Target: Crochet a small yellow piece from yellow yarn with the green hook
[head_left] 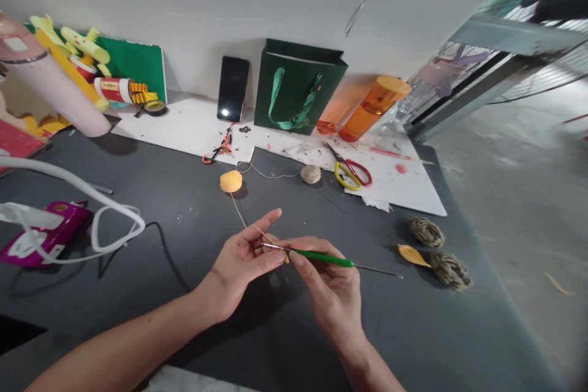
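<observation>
My right hand (328, 285) is closed on a crochet hook (324, 257) with a green handle and a thin metal shaft at each end. The hook's left tip meets the yellow yarn at my left hand (236, 266). There, thumb and fingers pinch a small yellow crochet piece (287, 257), mostly hidden by the fingers. Over the raised left index finger, a strand of yarn (239, 211) runs back to a yellow yarn ball (230, 182) on the dark table. Both hands are close together above the tabletop.
Red-and-yellow scissors (351, 173) and a beige yarn ball (310, 174) lie behind my hands. Two grey-green yarn bundles (427, 231) and a yellow leaf-shaped piece (413, 255) sit at right. A green paper bag (298, 89), a phone (233, 89) and an orange bottle (374, 109) stand along the wall.
</observation>
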Demonstrator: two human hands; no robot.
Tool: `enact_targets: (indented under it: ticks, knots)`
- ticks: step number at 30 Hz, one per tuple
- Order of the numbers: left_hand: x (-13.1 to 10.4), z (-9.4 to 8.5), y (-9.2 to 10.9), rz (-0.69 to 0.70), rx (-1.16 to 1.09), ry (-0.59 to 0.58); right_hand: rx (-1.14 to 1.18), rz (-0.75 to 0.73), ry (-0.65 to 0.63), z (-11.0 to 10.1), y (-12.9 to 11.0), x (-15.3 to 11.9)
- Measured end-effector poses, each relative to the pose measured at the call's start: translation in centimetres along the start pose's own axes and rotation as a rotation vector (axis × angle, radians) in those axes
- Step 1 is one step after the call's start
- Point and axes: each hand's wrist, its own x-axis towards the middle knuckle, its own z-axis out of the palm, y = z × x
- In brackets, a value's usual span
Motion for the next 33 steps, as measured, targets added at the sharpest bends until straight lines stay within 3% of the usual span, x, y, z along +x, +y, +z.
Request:
enact_targets:
  ticks: [6,8,13,20,26,33]
  knots:
    - [0.0,-0.1,-0.4,0.057,-0.016,0.052,-0.374,-0.469,-0.045,0.0,0.1,-0.3]
    - [0.0,-0.1,-0.3,0.033,-0.057,0.041,-0.403,-0.512,-0.031,0.1,0.4,-0.5]
    - [0.1,0.2,0.3,-0.148,-0.156,-0.025,-0.094,-0.339,-0.012,0.5,1.2,-0.4]
    - [0.0,0.4,0.6,-0.160,-0.177,-0.080,0.372,0.068,-0.022,1.1,1.4,0.4]
    - [0.1,0.2,0.3,-0.089,-0.089,-0.093,0.436,0.155,-0.058,0.9,1.1,0.5]
    - [0.3,0.7,0.2,-0.006,0.056,0.004,0.439,0.227,-0.073,0.7,0.8,1.0]
